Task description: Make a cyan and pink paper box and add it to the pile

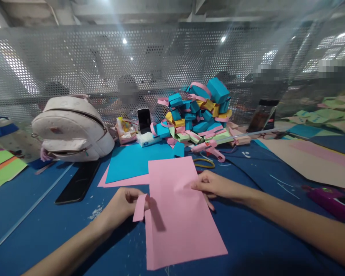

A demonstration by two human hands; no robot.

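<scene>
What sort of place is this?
Probably a paper-craft work area: a glue gun, a heap of folded colored paper and a pink sheet share one blue table.

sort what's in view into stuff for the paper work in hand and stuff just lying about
Likely for the work:
pink sheet, in the right hand
pink strip, in the left hand
blue sheet
pink glue gun
paper heap

Probably just lying about:
white backpack
flat phone
upright phone
white pack

Pink paper sheet [181, 214] held at lower centre of frame, creased along left edge; narrow pink strip [139, 209] curled beside it.
</scene>
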